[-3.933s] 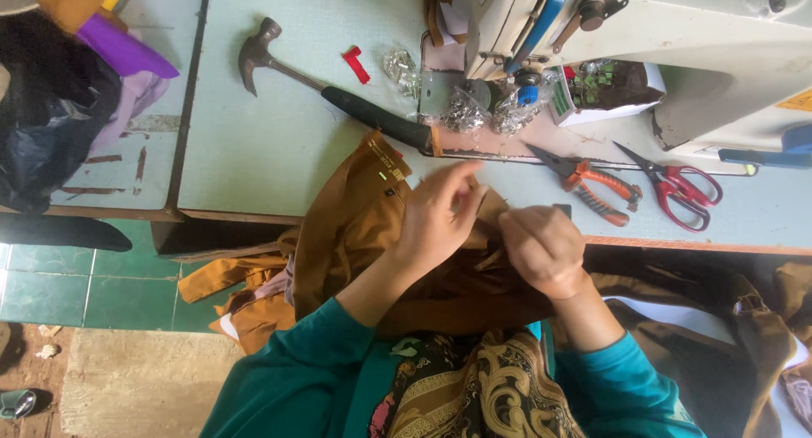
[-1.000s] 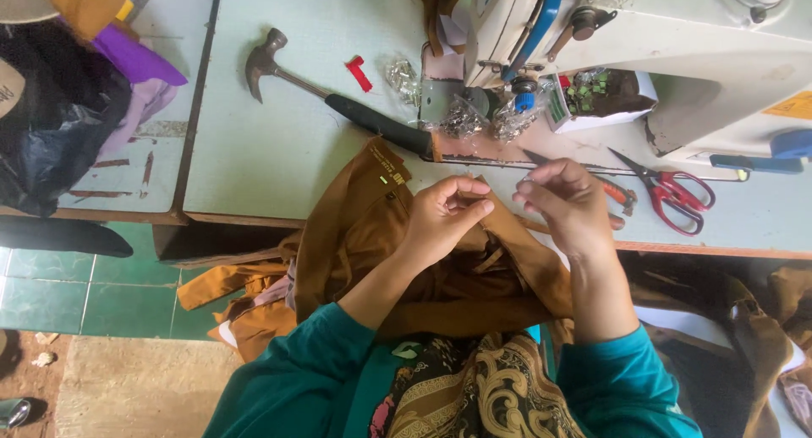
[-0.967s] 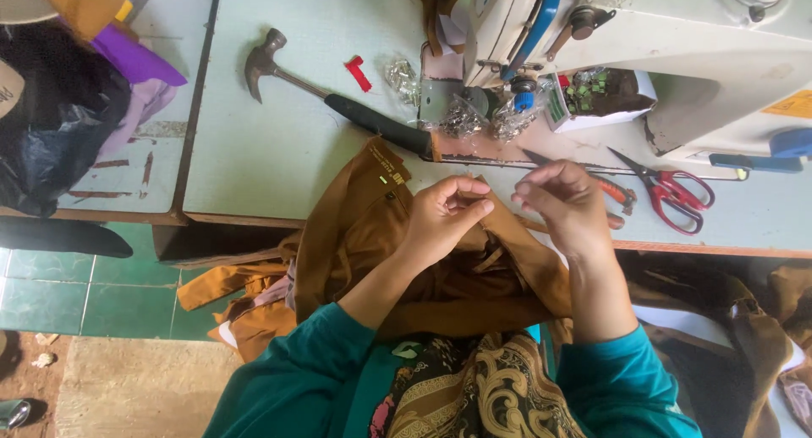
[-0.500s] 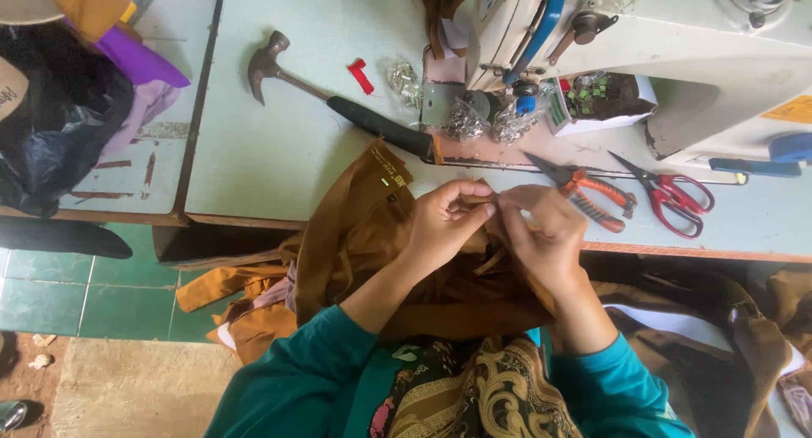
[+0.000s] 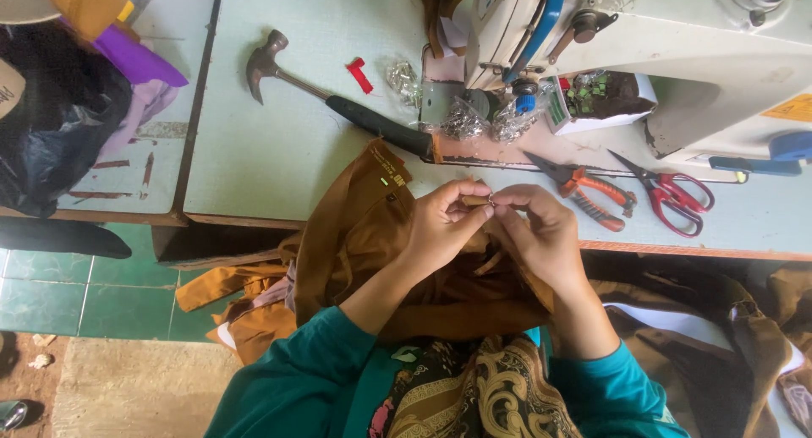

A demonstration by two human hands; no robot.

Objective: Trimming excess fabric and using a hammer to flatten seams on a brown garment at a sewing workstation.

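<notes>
A small brown strap end (image 5: 476,200) of the brown garment (image 5: 364,235) is pinched at the near edge of the tabletop (image 5: 279,142), lying roughly left to right. It is clamped by the fingers of the left hand (image 5: 444,222) and the right hand (image 5: 541,235), whose tips meet on it with a tiny ring between them. Half a second ago the hands sat slightly lower. An orange-handled pliers (image 5: 584,188), red scissors (image 5: 668,193) and a hammer (image 5: 338,108) lie beyond.

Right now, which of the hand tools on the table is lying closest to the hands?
The orange-handled pliers, just beyond the right hand. The red-handled scissors lie farther right, and the hammer sits farther back on the left.
</notes>
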